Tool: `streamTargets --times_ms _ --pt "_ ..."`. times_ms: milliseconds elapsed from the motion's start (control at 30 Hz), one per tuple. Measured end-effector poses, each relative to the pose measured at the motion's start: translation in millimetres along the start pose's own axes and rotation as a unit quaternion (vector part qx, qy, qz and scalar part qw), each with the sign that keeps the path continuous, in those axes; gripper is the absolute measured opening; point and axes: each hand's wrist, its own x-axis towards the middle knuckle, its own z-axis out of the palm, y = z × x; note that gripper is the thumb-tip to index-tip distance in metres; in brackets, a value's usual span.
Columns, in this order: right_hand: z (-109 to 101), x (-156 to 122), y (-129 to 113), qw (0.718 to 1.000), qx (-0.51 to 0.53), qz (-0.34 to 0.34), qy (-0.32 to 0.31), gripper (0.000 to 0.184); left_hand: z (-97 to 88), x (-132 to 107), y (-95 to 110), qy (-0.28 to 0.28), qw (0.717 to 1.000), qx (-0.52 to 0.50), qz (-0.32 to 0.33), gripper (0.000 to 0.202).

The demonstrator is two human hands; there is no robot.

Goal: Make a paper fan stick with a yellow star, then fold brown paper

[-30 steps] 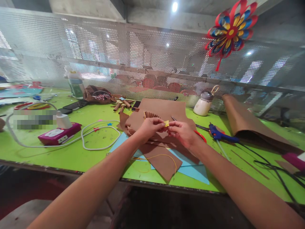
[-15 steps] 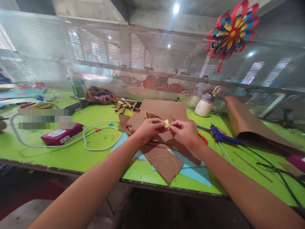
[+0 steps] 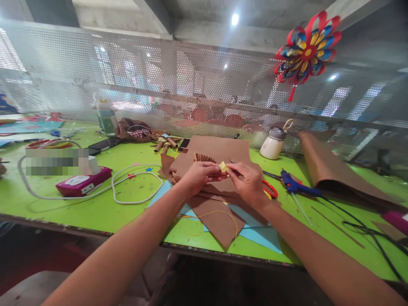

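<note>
Between my two hands is a small piece of yellow paper (image 3: 223, 166). My left hand (image 3: 204, 175) pinches it from the left; my right hand (image 3: 247, 180) grips its right side with thumb and forefinger. Both hands are above brown paper sheets (image 3: 223, 146). A pleated brown paper fan (image 3: 205, 158) lies just behind my left fingers. Red-handled scissors (image 3: 270, 189) are partly hidden by my right hand. Under the brown paper, light blue paper (image 3: 263, 238) sticks out, and a loop of yellow string (image 3: 219, 211) lies on top in front.
A blue glue gun (image 3: 295, 185) with a black cord lies right of my hands. Farther right is rolled brown paper (image 3: 338, 170). At left are a purple power strip (image 3: 84, 182) and white cable (image 3: 137, 202). A white bottle (image 3: 272, 144) and small brown paper rolls (image 3: 165, 145) stand behind.
My right hand has turned slightly and its fingers have closed in nearer to my left fingertips on the yellow paper. The camera view has tilted up a little.
</note>
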Motion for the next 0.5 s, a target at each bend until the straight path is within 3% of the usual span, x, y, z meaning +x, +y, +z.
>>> streamTargets --times_ms 133,367,500 --pt "0.4 -0.6 -2.1 0.999 -0.016 -0.005 0.03 0.014 1.5 0.4 -0.2 0.014 1.0 -0.012 0.008 0.015" --pt "-3.0 -1.6 -0.6 0.994 -0.074 -0.085 0.013 0.018 2.6 -0.7 1.7 0.017 1.0 -0.015 0.007 0.012" --pt "-2.2 -2.2 -1.1 0.995 -0.058 -0.08 0.014 0.018 1.3 0.5 1.6 0.028 0.999 -0.016 0.014 0.012"
